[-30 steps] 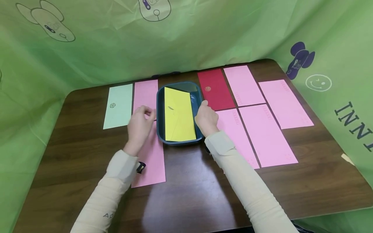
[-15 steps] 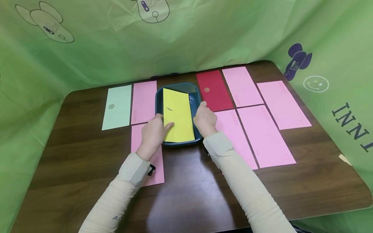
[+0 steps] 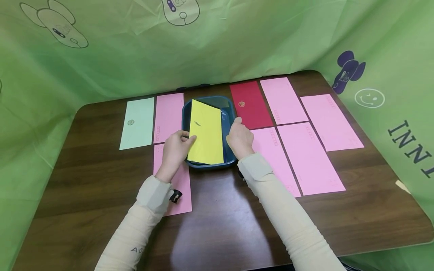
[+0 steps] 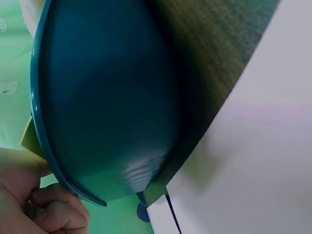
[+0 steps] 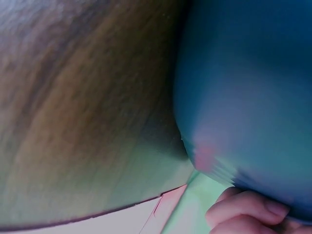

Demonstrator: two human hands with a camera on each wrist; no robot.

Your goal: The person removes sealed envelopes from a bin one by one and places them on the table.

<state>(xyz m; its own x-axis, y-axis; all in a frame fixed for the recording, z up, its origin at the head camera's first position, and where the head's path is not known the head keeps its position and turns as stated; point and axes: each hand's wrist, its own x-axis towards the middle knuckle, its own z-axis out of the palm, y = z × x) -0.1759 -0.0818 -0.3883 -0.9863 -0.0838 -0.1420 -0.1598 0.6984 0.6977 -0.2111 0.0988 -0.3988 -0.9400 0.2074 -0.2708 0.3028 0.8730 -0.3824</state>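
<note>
A yellow envelope (image 3: 208,131) lies slightly tilted in a dark blue plastic basin (image 3: 228,116) at mid-table. My left hand (image 3: 173,152) pinches the envelope's left edge, thumb on top, at the basin's left rim. In the left wrist view, a corner of the yellow envelope (image 4: 31,139) shows past the rim, above the curled fingers (image 4: 58,214). Opposite, my right hand (image 3: 240,139) grips the basin's right rim. Fingers (image 5: 243,209) curl against the basin's outer wall (image 5: 243,107) in the right wrist view.
Left of the basin lie a mint green envelope (image 3: 137,124) and two pink envelopes, one (image 3: 168,116) behind the other. A red envelope (image 3: 251,105) and several pink envelopes (image 3: 310,158) lie flat on the right. Green cloth (image 3: 217,45) hangs behind the brown table (image 3: 84,180).
My left hand has come right from over the pink envelopes and taken hold of the yellow envelope, which has shifted and tilted slightly left. The right hand stays on the basin.
</note>
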